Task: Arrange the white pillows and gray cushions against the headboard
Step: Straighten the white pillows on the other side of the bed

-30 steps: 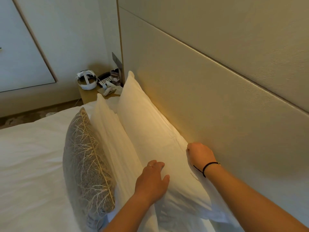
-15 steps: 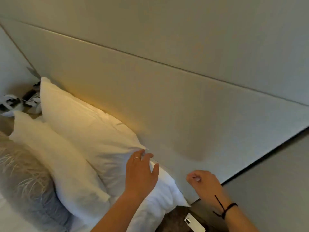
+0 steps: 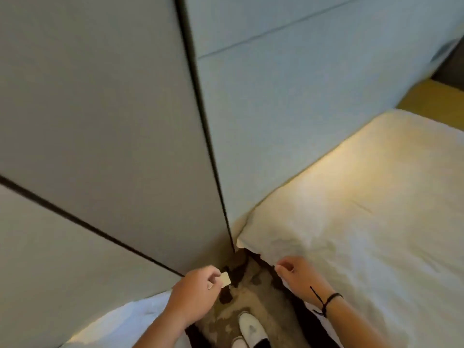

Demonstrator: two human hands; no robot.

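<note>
Head view swung off pillow stack since half a second ago: you now face second bed (image 3: 364, 209) beside headboard (image 3: 301, 109), no pillows or cushions in frame. Your left hand (image 3: 193, 295) has left pillow, now pinches small pale card (image 3: 226, 280) over carpet (image 3: 251, 297) below headboard corner. Your right hand (image 3: 298, 277) loosely curled, holding nothing, just beside bed corner under headboard. Shoe (image 3: 251, 327) on carpet. Judgement: first bed's stack seems done; next step likely fetching pillows for this bed.

white shoe (image 3: 251, 330) on patterned carpet (image 3: 247, 295) | wall panels (image 3: 95, 121) | black wrist cord (image 3: 326, 301)
</note>
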